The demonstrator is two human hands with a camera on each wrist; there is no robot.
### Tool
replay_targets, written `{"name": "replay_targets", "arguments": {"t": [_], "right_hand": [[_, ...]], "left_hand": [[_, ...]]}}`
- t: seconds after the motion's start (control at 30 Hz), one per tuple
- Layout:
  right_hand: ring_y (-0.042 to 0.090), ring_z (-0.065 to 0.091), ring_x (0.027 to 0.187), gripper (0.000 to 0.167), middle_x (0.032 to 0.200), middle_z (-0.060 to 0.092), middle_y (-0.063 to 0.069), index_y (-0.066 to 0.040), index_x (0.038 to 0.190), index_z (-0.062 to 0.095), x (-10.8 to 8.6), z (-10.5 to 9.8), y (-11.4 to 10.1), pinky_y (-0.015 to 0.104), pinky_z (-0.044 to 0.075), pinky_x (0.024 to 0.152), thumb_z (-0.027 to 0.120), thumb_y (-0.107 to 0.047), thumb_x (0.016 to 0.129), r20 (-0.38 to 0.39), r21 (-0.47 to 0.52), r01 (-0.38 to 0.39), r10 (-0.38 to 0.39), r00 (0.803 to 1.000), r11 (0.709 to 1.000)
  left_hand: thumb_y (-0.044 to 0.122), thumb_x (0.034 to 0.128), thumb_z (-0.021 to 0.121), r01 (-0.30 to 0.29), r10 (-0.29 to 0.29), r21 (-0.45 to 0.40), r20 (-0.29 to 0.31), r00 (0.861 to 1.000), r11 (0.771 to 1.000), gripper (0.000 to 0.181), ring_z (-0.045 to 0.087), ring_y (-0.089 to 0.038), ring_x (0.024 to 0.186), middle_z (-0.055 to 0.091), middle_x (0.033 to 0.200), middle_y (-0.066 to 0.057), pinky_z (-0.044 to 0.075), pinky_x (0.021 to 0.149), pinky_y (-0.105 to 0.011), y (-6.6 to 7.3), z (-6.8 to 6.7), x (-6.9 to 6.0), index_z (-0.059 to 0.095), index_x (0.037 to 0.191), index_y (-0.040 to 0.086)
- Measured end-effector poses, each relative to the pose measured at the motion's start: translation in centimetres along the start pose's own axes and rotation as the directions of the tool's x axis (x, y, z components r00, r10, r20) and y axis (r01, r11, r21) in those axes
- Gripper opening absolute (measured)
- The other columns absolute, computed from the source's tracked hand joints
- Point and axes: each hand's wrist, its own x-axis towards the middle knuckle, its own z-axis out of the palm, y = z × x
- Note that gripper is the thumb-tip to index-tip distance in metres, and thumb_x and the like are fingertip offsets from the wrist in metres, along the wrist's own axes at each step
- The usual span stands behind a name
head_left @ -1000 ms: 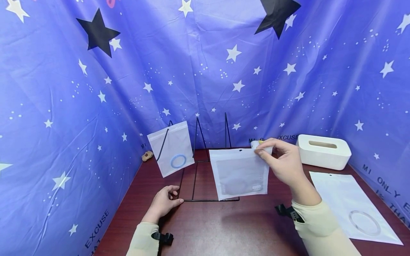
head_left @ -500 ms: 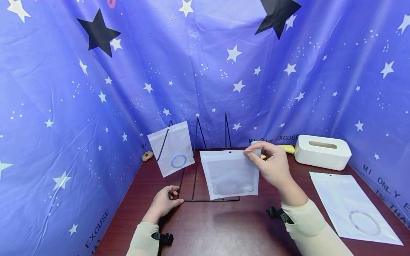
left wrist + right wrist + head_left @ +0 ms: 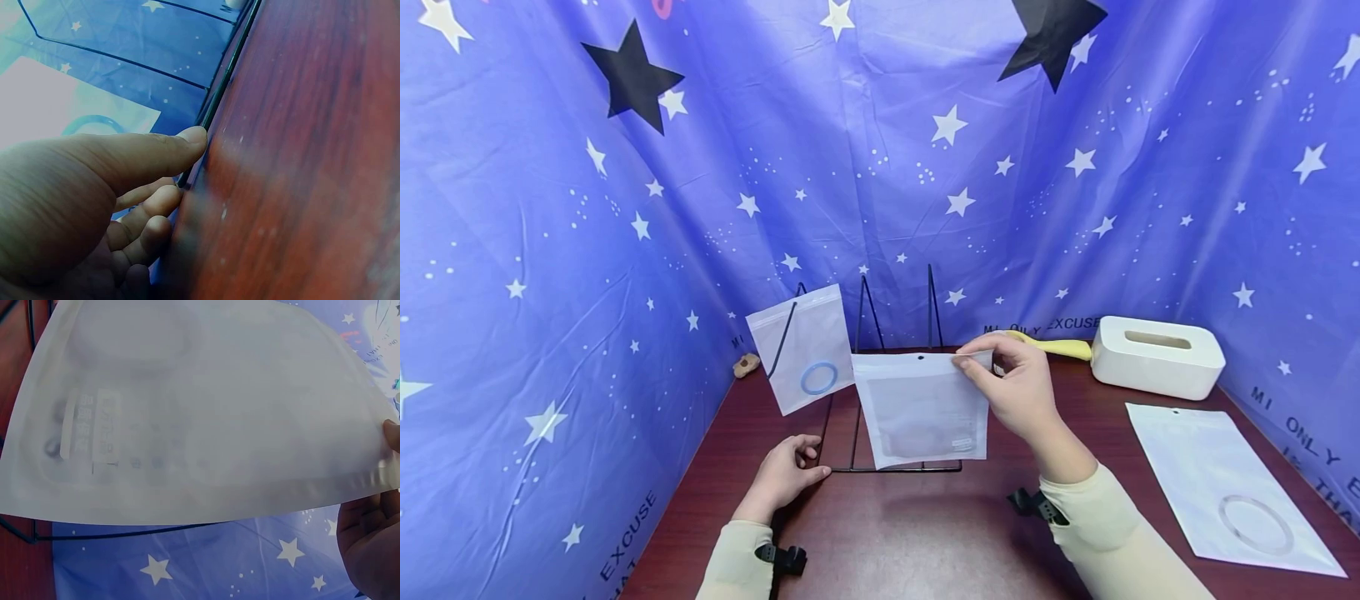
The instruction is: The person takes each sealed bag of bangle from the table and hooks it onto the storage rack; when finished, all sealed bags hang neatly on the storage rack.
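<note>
My right hand [image 3: 1018,387] pinches the top right corner of a white translucent zip pouch [image 3: 921,412], which hangs upright in front of the black wire rack [image 3: 898,471]. A small hole pierces the pouch's top edge, and a printed label shows through in the right wrist view. My left hand [image 3: 782,475] holds the rack's front left corner, with the thumb [image 3: 190,137] on the wire and the fingers curled beside it. From the rack's left arm hangs another white pouch [image 3: 797,342], tilted, with a blue ring on it. The pouch in my hand hides part of the rack.
Flat on the table's right side lies a larger white pouch [image 3: 1236,483] with a grey ring outline. Behind it stands a white tissue box [image 3: 1157,358], beside a yellow-handled object [image 3: 1060,347]. A small brown object [image 3: 746,365] sits at the back left. Starry blue curtains surround the table.
My right hand has moved left with the pouch, bringing it in front of the rack's middle and uncovering more of the yellow handle. My left hand stays at the rack's corner.
</note>
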Motion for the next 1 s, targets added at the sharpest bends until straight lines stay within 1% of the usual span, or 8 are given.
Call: {"name": "replay_targets", "arguments": {"t": [0.1,0.17,0.3,0.43,0.57,0.67,0.83,1.0], "right_hand": [[0.006,0.042,0.058,0.016,0.087,0.075,0.006,0.000,0.093,0.080,-0.1,0.3,0.2,0.021,0.032,0.050,0.079,0.013,0.085,0.002,-0.002,-0.006,0.006,1.000,1.000],[0.007,0.040,0.056,0.014,0.086,0.075,0.008,-0.002,0.093,0.080,-0.1,0.5,0.3,0.022,0.032,0.050,0.080,0.010,0.086,0.007,-0.002,-0.005,0.005,1.000,1.000],[0.009,0.048,0.059,0.010,0.087,0.074,0.015,-0.003,0.094,0.080,-0.1,0.8,0.6,0.021,0.038,0.052,0.080,0.005,0.088,0.023,0.025,-0.003,0.003,1.000,1.000],[0.010,0.056,0.065,0.009,0.088,0.074,0.018,-0.003,0.095,0.079,-0.2,1.3,0.8,0.020,0.043,0.055,0.080,0.004,0.089,0.023,0.042,-0.009,0.008,1.000,0.999],[0.010,0.059,0.067,0.011,0.089,0.074,0.018,-0.001,0.095,0.078,-0.2,1.7,0.9,0.019,0.045,0.057,0.079,0.007,0.088,0.013,0.047,-0.008,0.008,1.000,0.999],[0.008,0.054,0.063,0.013,0.089,0.074,0.017,-0.002,0.096,0.079,-0.3,1.9,1.0,0.019,0.043,0.055,0.079,0.008,0.088,0.010,0.049,-0.003,0.003,1.000,0.999],[0.008,0.045,0.057,0.014,0.088,0.073,0.017,-0.003,0.096,0.079,-0.3,2.2,1.1,0.020,0.038,0.051,0.079,0.008,0.088,0.011,0.049,0.002,-0.002,1.000,0.999],[0.010,0.053,0.062,0.012,0.088,0.073,0.018,-0.003,0.095,0.079,-0.2,2.4,1.2,0.020,0.042,0.054,0.080,0.007,0.088,0.011,0.058,0.005,-0.006,1.000,0.998]], "left_hand": [[0.022,0.0817,0.092,-0.001,0.001,0.000,-0.002,1.000,1.000,0.051,0.055,-0.014,0.081,0.064,0.094,0.008,0.046,0.076,-0.035,0.1,0.0,0.0,0.072,0.127,0.010],[0.021,0.0818,0.092,0.000,0.000,-0.001,-0.002,1.000,1.000,0.051,0.055,-0.014,0.082,0.064,0.094,0.008,0.046,0.076,-0.035,0.1,0.0,-0.1,0.072,0.127,0.010],[0.021,0.0822,0.091,0.001,-0.001,-0.003,-0.001,1.000,1.000,0.050,0.055,-0.014,0.082,0.064,0.094,0.007,0.046,0.077,-0.036,0.2,-0.1,-0.1,0.072,0.127,0.010],[0.021,0.0826,0.091,0.001,-0.001,-0.002,-0.001,1.000,1.000,0.049,0.055,-0.015,0.082,0.064,0.095,0.007,0.046,0.077,-0.035,0.2,-0.1,-0.1,0.072,0.127,0.010],[0.020,0.0827,0.091,0.000,0.000,-0.006,-0.001,1.000,1.000,0.049,0.056,-0.015,0.082,0.064,0.095,0.007,0.046,0.077,-0.035,0.2,-0.1,-0.1,0.072,0.127,0.010],[0.020,0.0830,0.091,-0.006,0.006,-0.015,0.002,1.000,1.000,0.048,0.056,-0.015,0.082,0.064,0.095,0.006,0.047,0.077,-0.035,0.1,-0.1,0.0,0.072,0.126,0.009],[0.017,0.0842,0.090,-0.014,0.014,-0.089,-0.001,1.000,0.996,0.046,0.058,-0.015,0.082,0.065,0.097,0.003,0.049,0.076,-0.032,0.1,-0.5,0.0,0.072,0.126,0.008],[0.019,0.0859,0.089,-0.061,0.055,-0.165,-0.038,0.998,0.984,0.048,0.060,-0.015,0.085,0.067,0.099,0.002,0.051,0.076,-0.031,0.3,-1.2,-0.2,0.071,0.129,0.008]]}}
